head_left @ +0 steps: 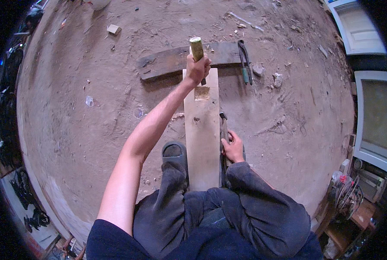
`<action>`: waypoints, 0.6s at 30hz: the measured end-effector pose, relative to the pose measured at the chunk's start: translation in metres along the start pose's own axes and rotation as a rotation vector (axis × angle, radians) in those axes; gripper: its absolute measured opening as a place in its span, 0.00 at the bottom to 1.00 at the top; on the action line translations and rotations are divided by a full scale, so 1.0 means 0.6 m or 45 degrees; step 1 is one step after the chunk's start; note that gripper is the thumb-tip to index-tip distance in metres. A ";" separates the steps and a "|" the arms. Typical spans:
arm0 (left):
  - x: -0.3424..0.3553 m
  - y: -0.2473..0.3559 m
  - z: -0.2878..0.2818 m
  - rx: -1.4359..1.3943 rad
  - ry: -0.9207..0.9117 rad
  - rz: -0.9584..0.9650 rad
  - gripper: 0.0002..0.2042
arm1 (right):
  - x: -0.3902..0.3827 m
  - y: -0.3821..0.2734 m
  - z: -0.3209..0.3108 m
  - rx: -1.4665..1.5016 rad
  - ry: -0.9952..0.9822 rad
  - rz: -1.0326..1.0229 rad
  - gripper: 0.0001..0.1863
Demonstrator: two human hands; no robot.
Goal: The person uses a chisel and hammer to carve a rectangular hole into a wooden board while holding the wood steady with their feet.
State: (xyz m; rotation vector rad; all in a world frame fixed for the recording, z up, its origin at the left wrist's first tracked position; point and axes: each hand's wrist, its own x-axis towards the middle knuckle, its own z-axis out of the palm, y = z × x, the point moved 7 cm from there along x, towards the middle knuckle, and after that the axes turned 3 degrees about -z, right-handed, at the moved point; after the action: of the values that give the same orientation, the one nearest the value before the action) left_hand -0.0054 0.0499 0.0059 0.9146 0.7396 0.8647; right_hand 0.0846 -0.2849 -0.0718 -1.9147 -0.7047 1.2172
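Yellow-green, cylindrical-handled chisel (197, 48) by the square-cornered recess (201, 94) in a long, pale wooden board (202, 147), running twelve to six o'clock.
Left hand (197, 69), at twelve, wraps the chisel; right hand (233, 148), at four, closes round a dark-headed hammer (225, 125). Best to strike squarely, taking thin chips.

The board (202, 149) is pale cream with dark spots (196, 119); the chisel handle (197, 50) is yellow-green, the ground (76, 134) brown, the trousers (262, 197) charcoal.
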 end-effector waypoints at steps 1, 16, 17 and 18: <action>-0.003 -0.005 -0.004 0.005 0.005 0.002 0.13 | 0.002 0.003 0.003 0.002 -0.006 -0.002 0.25; -0.002 -0.023 -0.001 0.435 -0.061 0.048 0.10 | 0.010 0.017 0.010 0.020 0.015 -0.074 0.23; -0.003 -0.044 -0.018 0.439 -0.054 0.052 0.10 | 0.011 0.012 0.013 -0.007 0.009 -0.089 0.23; -0.004 -0.066 -0.039 0.530 -0.011 0.006 0.11 | 0.012 0.005 0.016 -0.034 0.001 -0.107 0.23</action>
State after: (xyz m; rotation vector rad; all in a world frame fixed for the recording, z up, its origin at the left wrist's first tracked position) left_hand -0.0140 0.0428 -0.0390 1.2872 0.9292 0.7209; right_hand 0.0785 -0.2782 -0.0804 -1.8879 -0.7966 1.1599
